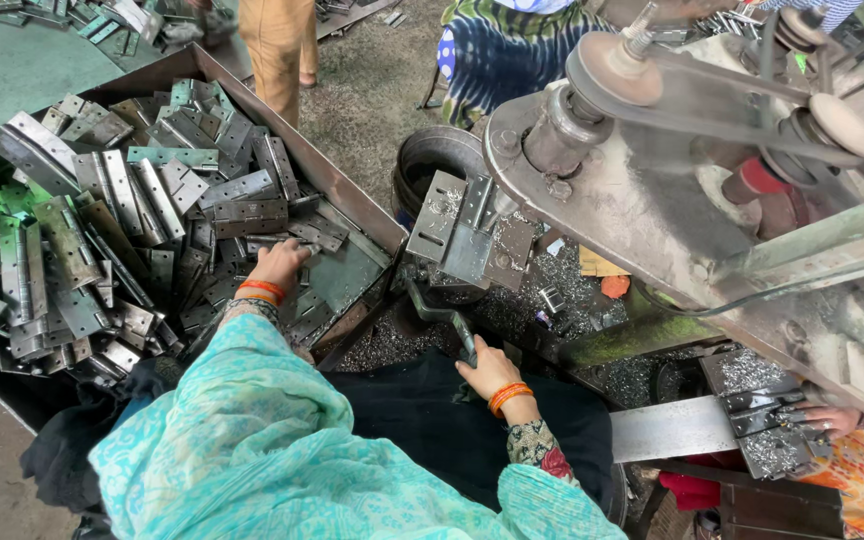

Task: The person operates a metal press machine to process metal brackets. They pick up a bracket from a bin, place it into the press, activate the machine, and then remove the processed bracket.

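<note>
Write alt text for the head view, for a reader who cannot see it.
A person's left hand reaches into a large metal tray heaped with grey steel hinges, while the right hand grips a dark machine lever. A belt-driven workshop machine stands at right.
</note>
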